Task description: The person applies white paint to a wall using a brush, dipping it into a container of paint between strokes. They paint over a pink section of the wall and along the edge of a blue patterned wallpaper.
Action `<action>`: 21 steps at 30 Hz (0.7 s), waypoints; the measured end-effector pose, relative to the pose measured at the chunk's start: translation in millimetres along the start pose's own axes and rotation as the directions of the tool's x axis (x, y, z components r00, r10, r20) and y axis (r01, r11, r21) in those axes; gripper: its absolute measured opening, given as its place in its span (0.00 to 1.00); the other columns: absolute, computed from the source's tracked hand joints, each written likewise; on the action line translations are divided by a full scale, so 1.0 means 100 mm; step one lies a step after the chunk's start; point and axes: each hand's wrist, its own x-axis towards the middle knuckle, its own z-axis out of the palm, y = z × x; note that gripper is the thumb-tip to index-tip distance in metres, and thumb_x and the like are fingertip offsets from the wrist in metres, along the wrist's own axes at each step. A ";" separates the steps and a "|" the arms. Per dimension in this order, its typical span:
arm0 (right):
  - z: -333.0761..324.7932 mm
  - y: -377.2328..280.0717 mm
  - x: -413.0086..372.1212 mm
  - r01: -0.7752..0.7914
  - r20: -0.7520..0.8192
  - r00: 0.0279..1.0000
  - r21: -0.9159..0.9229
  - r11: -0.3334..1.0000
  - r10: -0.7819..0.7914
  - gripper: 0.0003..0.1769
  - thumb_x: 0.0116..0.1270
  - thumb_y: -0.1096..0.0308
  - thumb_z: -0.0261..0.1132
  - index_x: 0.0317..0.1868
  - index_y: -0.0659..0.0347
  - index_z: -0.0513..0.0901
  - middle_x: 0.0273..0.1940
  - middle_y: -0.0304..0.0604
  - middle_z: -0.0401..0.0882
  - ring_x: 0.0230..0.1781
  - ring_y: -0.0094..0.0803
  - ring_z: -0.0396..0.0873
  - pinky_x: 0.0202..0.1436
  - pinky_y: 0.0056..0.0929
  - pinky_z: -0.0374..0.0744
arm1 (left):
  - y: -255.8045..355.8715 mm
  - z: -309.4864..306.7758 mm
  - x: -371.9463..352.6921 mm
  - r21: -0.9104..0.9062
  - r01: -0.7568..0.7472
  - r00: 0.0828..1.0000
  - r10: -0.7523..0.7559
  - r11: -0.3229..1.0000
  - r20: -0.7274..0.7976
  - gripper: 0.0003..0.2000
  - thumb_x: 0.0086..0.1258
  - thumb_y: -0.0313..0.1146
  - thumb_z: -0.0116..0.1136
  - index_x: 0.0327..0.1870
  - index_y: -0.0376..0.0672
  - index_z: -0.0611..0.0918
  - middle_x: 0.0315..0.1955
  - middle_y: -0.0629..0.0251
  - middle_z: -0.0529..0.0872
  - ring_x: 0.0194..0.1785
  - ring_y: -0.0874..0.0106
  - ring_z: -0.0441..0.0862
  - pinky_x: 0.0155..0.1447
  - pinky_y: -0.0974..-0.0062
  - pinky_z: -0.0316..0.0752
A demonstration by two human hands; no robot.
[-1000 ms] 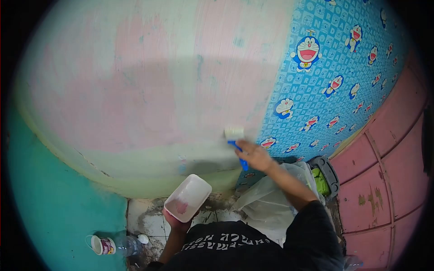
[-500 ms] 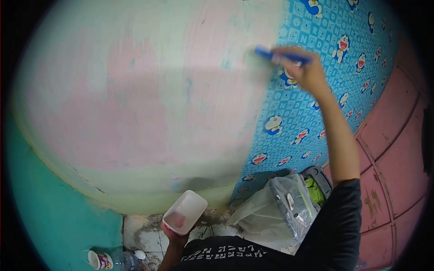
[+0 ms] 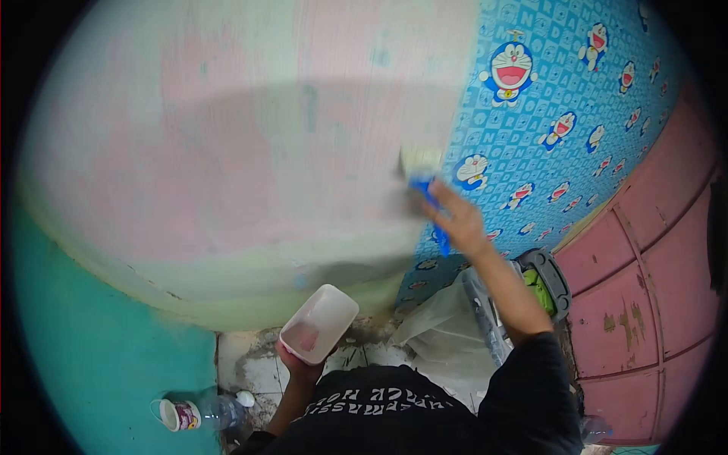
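The right hand [image 3: 461,224] grips the blue-handled brush [image 3: 422,171], its bristles pressed to the patchy wall [image 3: 227,152] beside the wall's cartoon wallpaper [image 3: 546,98], and the left hand [image 3: 299,364] clasps a white tub [image 3: 318,322] near the wall's foot; this looks like mid-stroke painting, and the next pass calls for keeping off that paper.

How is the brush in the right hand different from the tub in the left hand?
The brush has a blue handle and pale bristles; the tub is white with a pinkish smear inside. The brush is raised, bristles against the wall; the tub is held low and tilted. The right hand wraps the brush's handle; the left hand holds the tub from below. Each is held in one hand.
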 end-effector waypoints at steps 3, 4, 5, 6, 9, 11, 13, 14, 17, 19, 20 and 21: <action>0.40 -0.49 -0.86 -0.110 0.220 0.971 0.067 0.992 0.093 0.21 0.61 0.72 0.66 0.56 0.52 0.86 0.67 0.51 0.81 0.69 0.49 0.80 0.63 0.44 0.84 | 0.04 0.01 -0.02 -0.056 0.020 0.999 -0.017 0.998 0.042 0.36 0.77 0.62 0.43 0.77 0.47 0.66 0.66 0.53 0.77 0.66 0.45 0.80 0.52 0.41 0.89; 0.48 -0.59 -1.06 -0.134 0.288 0.952 0.075 0.988 0.108 0.21 0.61 0.72 0.66 0.56 0.53 0.86 0.67 0.51 0.81 0.69 0.49 0.80 0.63 0.44 0.84 | 0.03 -0.08 0.00 -0.046 0.026 0.999 -0.024 0.999 0.033 0.37 0.75 0.64 0.43 0.77 0.47 0.67 0.68 0.52 0.75 0.66 0.44 0.80 0.53 0.40 0.89; 0.55 -0.67 -1.23 -0.158 0.353 0.928 0.079 0.984 0.121 0.21 0.61 0.72 0.66 0.56 0.53 0.86 0.66 0.50 0.82 0.69 0.48 0.80 0.64 0.45 0.83 | 0.02 -0.11 0.01 -0.035 0.024 0.999 -0.023 0.999 0.022 0.38 0.74 0.65 0.42 0.77 0.47 0.67 0.68 0.52 0.75 0.66 0.44 0.80 0.53 0.40 0.89; 0.56 -0.72 -1.31 -0.182 0.414 0.900 0.080 0.980 0.133 0.20 0.61 0.72 0.66 0.55 0.53 0.86 0.66 0.50 0.82 0.68 0.48 0.80 0.64 0.45 0.82 | 0.02 -0.12 0.03 -0.024 0.022 1.000 -0.022 0.999 0.014 0.38 0.74 0.66 0.41 0.76 0.47 0.67 0.68 0.52 0.75 0.66 0.44 0.80 0.53 0.40 0.89; 0.60 -0.69 -1.40 -0.186 0.402 0.906 0.104 0.977 0.130 0.20 0.61 0.73 0.65 0.56 0.53 0.86 0.65 0.49 0.82 0.65 0.48 0.82 0.66 0.46 0.80 | 0.01 -0.10 0.03 0.028 -0.013 1.000 0.012 1.000 0.007 0.40 0.73 0.67 0.39 0.76 0.46 0.68 0.67 0.51 0.76 0.66 0.43 0.80 0.53 0.39 0.89; 0.38 -0.51 -1.02 -0.176 0.395 0.913 0.155 0.972 0.102 0.20 0.61 0.73 0.66 0.55 0.53 0.86 0.64 0.49 0.83 0.63 0.47 0.83 0.64 0.46 0.80 | 0.01 -0.11 0.01 0.008 -0.005 1.000 0.005 1.000 0.007 0.40 0.74 0.67 0.39 0.76 0.45 0.68 0.68 0.50 0.76 0.66 0.42 0.80 0.52 0.38 0.88; 0.05 -0.22 -0.43 -0.158 0.361 0.929 0.195 0.968 0.079 0.19 0.61 0.74 0.67 0.54 0.54 0.87 0.63 0.49 0.84 0.61 0.48 0.84 0.61 0.46 0.81 | 0.00 -0.18 0.04 -0.057 0.029 0.999 -0.028 0.998 0.019 0.39 0.74 0.67 0.39 0.76 0.46 0.68 0.68 0.50 0.76 0.65 0.41 0.80 0.52 0.37 0.88; -0.14 -0.09 -0.14 -0.146 0.335 0.940 0.211 0.966 0.069 0.19 0.60 0.74 0.68 0.53 0.54 0.87 0.62 0.48 0.85 0.59 0.48 0.85 0.60 0.45 0.82 | 0.00 -0.22 0.06 -0.081 0.040 0.999 -0.038 0.996 0.023 0.39 0.74 0.67 0.39 0.76 0.46 0.68 0.68 0.50 0.76 0.65 0.41 0.81 0.51 0.36 0.88; -0.82 0.26 0.77 -0.076 0.290 0.957 0.170 0.983 0.024 0.18 0.59 0.77 0.70 0.51 0.55 0.88 0.58 0.47 0.88 0.56 0.47 0.86 0.59 0.43 0.83 | -0.04 -0.36 0.09 -0.098 0.038 0.999 -0.034 0.994 0.039 0.40 0.73 0.69 0.38 0.76 0.46 0.69 0.68 0.49 0.76 0.64 0.40 0.81 0.50 0.35 0.88; -1.25 0.46 1.39 0.037 0.143 0.989 0.088 0.995 -0.050 0.17 0.60 0.80 0.69 0.49 0.57 0.88 0.55 0.47 0.89 0.53 0.48 0.88 0.56 0.41 0.84 | -0.04 -0.31 0.07 -0.109 0.031 0.998 -0.024 0.994 0.064 0.41 0.73 0.70 0.37 0.76 0.46 0.69 0.68 0.49 0.76 0.63 0.41 0.82 0.49 0.35 0.88; -1.42 0.60 1.65 0.102 0.042 0.994 0.024 0.994 -0.103 0.15 0.61 0.80 0.68 0.49 0.58 0.88 0.53 0.47 0.90 0.51 0.48 0.89 0.54 0.40 0.85 | -0.04 -0.30 0.07 -0.105 0.036 0.999 -0.032 0.994 0.040 0.41 0.72 0.70 0.36 0.76 0.47 0.69 0.68 0.49 0.77 0.63 0.41 0.81 0.49 0.35 0.87; -1.59 0.65 1.98 0.063 -0.019 0.998 -0.072 0.995 -0.065 0.15 0.63 0.82 0.67 0.50 0.60 0.88 0.50 0.48 0.90 0.48 0.47 0.89 0.52 0.36 0.86 | -0.05 -0.29 0.07 -0.102 0.042 0.999 -0.040 0.994 0.015 0.42 0.72 0.70 0.34 0.76 0.47 0.69 0.68 0.50 0.77 0.64 0.41 0.81 0.49 0.36 0.87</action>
